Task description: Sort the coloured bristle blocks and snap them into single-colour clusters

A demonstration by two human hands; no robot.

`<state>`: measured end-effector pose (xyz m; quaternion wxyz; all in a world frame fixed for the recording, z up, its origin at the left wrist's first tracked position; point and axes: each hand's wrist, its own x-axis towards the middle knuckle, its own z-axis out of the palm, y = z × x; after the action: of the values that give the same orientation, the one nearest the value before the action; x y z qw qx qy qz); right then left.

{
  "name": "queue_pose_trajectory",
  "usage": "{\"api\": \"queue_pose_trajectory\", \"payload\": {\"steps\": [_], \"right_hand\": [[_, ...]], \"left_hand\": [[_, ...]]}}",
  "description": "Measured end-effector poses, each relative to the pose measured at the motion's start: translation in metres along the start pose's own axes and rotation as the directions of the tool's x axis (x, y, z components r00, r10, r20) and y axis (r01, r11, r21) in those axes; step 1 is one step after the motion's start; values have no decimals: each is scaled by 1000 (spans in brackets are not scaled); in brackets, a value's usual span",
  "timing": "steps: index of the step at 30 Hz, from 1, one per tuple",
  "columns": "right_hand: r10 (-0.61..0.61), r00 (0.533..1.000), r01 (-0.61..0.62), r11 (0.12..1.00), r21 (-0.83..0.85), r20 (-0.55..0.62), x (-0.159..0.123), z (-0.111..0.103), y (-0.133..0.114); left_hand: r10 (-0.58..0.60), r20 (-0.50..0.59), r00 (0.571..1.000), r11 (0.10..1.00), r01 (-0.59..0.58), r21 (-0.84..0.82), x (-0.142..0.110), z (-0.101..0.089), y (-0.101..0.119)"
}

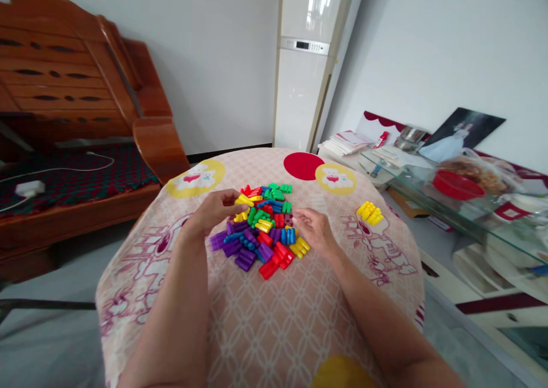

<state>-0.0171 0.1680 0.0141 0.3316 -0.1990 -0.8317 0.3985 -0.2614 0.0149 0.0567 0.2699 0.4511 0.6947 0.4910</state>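
While the left hand (pixel 217 208) pinches a yellow piece (pixel 245 200), the right hand (pixel 315 228) curls beside the multicoloured pile (pixel 264 237), grip unclear. Yellow cluster (pixel 370 213) lies apart, rightward.

pieces (pixel 263 225) heaped on table (pixel 265 325), bench (pixel 64 83) left, glass shelf (pixel 422 192) right, air conditioner (pixel 299 91) behind

Wooden bench (pixel 55 83), glass shelf (pixel 406 177)

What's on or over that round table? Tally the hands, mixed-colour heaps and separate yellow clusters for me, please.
Bare hands: 2, left hand and right hand
Mixed-colour heap of small plastic pieces: 1
Separate yellow plastic cluster: 1
Total: 4
Single pieces overlap too much to count.
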Motion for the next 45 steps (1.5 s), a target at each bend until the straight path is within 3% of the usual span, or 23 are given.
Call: {"api": "queue_pose_trajectory", "payload": {"steps": [4, 7, 10, 16, 20, 22, 24, 25, 27, 29, 31, 34, 45], "right_hand": [[-42, 999, 44, 995, 88, -28, 0, 2, -8], [42, 999, -40, 988, 152, -8, 0, 2, -7], [136, 991, -133, 975, 180, 0, 2, -3, -1], [175, 983, -182, 943, 277, 49, 9, -9, 5], [199, 979, -202, 944, 261, 41, 12, -23, 5], [215, 977, -214, 968, 128, 3, 13, -45, 6], [236, 970, -242, 961, -137, -57, 12, -77, 6], [248, 962, -272, 909, -316, -113, 10, -95, 7], [275, 942, -331, 690, -644, -190, 6, -128, 9], [309, 928, -339, 474, -813, -207, -1, -152, 14], [354, 915, -319, 335, -887, -195, -6, -165, 21], [399, 896, -308, 247, -919, -194, -11, -169, 33], [378, 886, -348, 163, -923, -268, -10, -160, 37]], "left_hand": [[57, 95, 994, 977, -36, -212, 4, 35, 19], [94, 183, 979, 974, -52, -222, 8, 73, 27], [131, 195, 972, 977, -94, -190, 10, 100, 28], [141, 138, 980, 981, -119, -156, 9, 117, 24], [193, 122, 973, 976, -178, -128, 11, 114, 21], [202, 41, 979, 979, -199, -51, 13, 106, 20], [195, -74, 978, 981, -195, 7, 16, 93, 17], [186, -124, 975, 983, -185, 20, 16, 86, 16], [160, -213, 964, 987, -160, 18, 17, 74, 13], [130, -271, 954, 991, -134, 5, 17, 65, 11], [108, -298, 949, 993, -117, -13, 17, 60, 9], [95, -306, 947, 993, -113, -41, 16, 59, 7], [50, -337, 940, 996, -71, -51, 17, 46, -1]]}}
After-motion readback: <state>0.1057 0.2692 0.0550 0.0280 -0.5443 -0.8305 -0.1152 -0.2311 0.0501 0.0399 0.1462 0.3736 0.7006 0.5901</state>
